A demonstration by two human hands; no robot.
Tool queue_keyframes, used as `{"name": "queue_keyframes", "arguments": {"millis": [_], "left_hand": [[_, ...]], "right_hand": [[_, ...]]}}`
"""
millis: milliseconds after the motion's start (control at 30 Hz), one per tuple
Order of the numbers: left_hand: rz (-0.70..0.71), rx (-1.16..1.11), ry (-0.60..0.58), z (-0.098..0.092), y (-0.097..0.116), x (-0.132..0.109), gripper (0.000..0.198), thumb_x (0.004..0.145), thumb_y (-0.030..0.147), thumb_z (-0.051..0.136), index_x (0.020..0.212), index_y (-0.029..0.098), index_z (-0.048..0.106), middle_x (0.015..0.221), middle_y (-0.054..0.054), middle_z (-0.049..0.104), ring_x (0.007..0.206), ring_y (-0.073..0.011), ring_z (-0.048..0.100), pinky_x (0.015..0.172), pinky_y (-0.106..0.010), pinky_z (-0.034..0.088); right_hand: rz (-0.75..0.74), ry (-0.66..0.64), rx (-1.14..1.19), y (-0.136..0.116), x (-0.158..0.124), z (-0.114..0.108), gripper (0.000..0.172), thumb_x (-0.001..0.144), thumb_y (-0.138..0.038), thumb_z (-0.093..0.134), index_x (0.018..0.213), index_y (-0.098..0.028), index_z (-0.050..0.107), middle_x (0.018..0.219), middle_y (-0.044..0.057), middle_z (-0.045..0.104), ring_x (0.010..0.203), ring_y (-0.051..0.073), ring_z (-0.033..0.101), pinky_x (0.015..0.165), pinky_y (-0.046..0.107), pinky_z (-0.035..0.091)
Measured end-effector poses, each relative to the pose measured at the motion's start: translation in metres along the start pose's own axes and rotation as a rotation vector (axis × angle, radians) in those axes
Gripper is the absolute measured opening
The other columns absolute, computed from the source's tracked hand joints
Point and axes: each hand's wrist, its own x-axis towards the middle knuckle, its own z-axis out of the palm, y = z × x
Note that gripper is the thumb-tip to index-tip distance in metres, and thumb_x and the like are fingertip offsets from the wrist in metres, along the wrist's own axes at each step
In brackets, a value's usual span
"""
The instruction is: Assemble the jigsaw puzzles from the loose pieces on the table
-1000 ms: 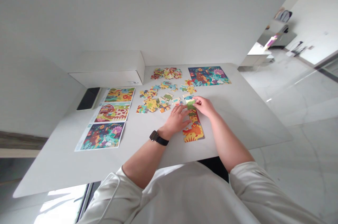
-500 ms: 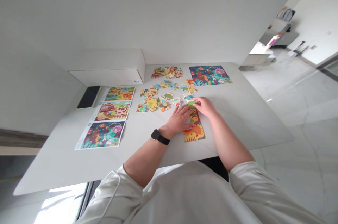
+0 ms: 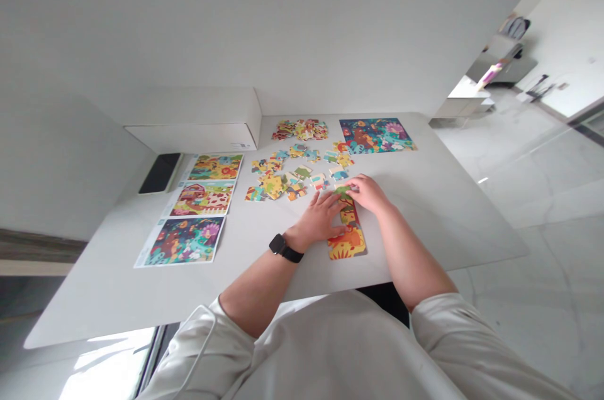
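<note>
A strip of joined puzzle pieces, yellow and orange with a lion at its near end, lies on the table before me. My left hand rests on its left edge, fingers stretched out and apart. At the strip's far end my right hand pinches a green puzzle piece, which lies against the strip; whether it is fully seated I cannot tell. Just beyond are loose pieces, among them a blue one, a red and cream one and a yellow cluster.
A pile of reddish pieces lies at the back, left of a finished dark blue puzzle. On the left are a sheet with three printed pictures, a black phone and a white box. A wall stands behind the table.
My right hand has moved slightly toward me with the green piece, closer to the strip. The left hand stays on the strip. The view has shifted a little.
</note>
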Motion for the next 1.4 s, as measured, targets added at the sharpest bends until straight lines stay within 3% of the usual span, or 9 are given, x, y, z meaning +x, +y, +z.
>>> {"name": "queue_keyframes", "arguments": {"millis": [167, 367, 633, 967, 1067, 1200, 1300, 1400], "left_hand": [[-0.015, 0.005, 0.017, 0.003, 0.002, 0.001, 0.08, 0.091, 0.054, 0.076, 0.162, 0.025, 0.054, 0.168, -0.015, 0.051, 0.161, -0.04, 0.036, 0.137, -0.064, 0.015], [-0.071, 0.036, 0.106, 0.007, 0.011, 0.007, 0.066, 0.093, 0.055, 0.073, 0.153, 0.028, 0.064, 0.156, -0.015, 0.058, 0.153, -0.0417, 0.044, 0.137, -0.068, 0.01], [-0.081, 0.066, 0.078, 0.006, 0.01, 0.005, 0.07, 0.093, 0.06, 0.073, 0.153, 0.024, 0.063, 0.159, -0.018, 0.055, 0.153, -0.0422, 0.043, 0.136, -0.071, 0.011], [-0.065, 0.063, 0.089, 0.009, 0.007, 0.004, 0.066, 0.094, 0.057, 0.074, 0.15, 0.025, 0.064, 0.158, -0.016, 0.058, 0.154, -0.0413, 0.044, 0.135, -0.069, 0.018], [-0.071, 0.035, 0.162, 0.003, 0.007, 0.004, 0.07, 0.096, 0.055, 0.071, 0.156, 0.023, 0.056, 0.159, -0.017, 0.057, 0.153, -0.038, 0.046, 0.135, -0.063, 0.025], [-0.203, 0.054, 0.303, -0.01, -0.004, 0.003, 0.06, 0.102, 0.046, 0.064, 0.158, 0.024, 0.052, 0.157, -0.015, 0.059, 0.147, -0.0342, 0.051, 0.128, -0.055, 0.038], [-0.351, 0.109, 0.28, -0.014, -0.018, 0.002, 0.052, 0.102, 0.042, 0.063, 0.151, 0.025, 0.06, 0.153, -0.015, 0.061, 0.141, -0.0362, 0.055, 0.121, -0.055, 0.044], [-0.408, 0.147, 0.229, -0.014, -0.031, 0.002, 0.045, 0.102, 0.042, 0.063, 0.144, 0.026, 0.067, 0.152, -0.014, 0.062, 0.14, -0.0369, 0.055, 0.12, -0.055, 0.046]], "right_hand": [[0.006, 0.002, -0.003, 0.001, 0.001, 0.002, 0.022, 0.09, -0.012, 0.079, 0.107, -0.024, 0.084, 0.111, 0.008, 0.073, 0.094, 0.021, 0.072, 0.096, 0.035, 0.058], [0.003, 0.002, -0.053, -0.002, 0.0, 0.001, 0.021, 0.09, -0.012, 0.079, 0.105, -0.026, 0.085, 0.109, 0.008, 0.074, 0.097, 0.023, 0.071, 0.095, 0.036, 0.058], [-0.016, -0.011, -0.049, -0.004, -0.002, -0.003, 0.016, 0.089, -0.016, 0.08, 0.1, -0.026, 0.086, 0.107, 0.007, 0.079, 0.097, 0.024, 0.074, 0.094, 0.036, 0.059], [-0.004, -0.005, -0.058, -0.004, -0.002, -0.003, 0.015, 0.087, -0.015, 0.081, 0.097, -0.026, 0.085, 0.108, 0.007, 0.078, 0.102, 0.025, 0.074, 0.098, 0.038, 0.058], [-0.003, 0.0, -0.007, -0.003, -0.002, -0.002, 0.015, 0.093, -0.018, 0.077, 0.103, -0.026, 0.084, 0.107, 0.007, 0.078, 0.096, 0.022, 0.074, 0.094, 0.035, 0.058], [0.03, 0.028, 0.018, 0.0, -0.002, -0.002, 0.02, 0.096, -0.021, 0.072, 0.113, -0.025, 0.083, 0.107, 0.007, 0.079, 0.092, 0.021, 0.073, 0.091, 0.034, 0.058], [0.037, 0.069, 0.003, 0.004, 0.0, 0.0, 0.021, 0.097, -0.022, 0.071, 0.114, -0.025, 0.083, 0.109, 0.008, 0.078, 0.097, 0.023, 0.073, 0.095, 0.036, 0.058], [0.002, 0.128, -0.041, 0.008, 0.001, 0.003, 0.021, 0.097, -0.024, 0.068, 0.113, -0.025, 0.083, 0.113, 0.009, 0.078, 0.107, 0.027, 0.072, 0.104, 0.041, 0.056]]}}
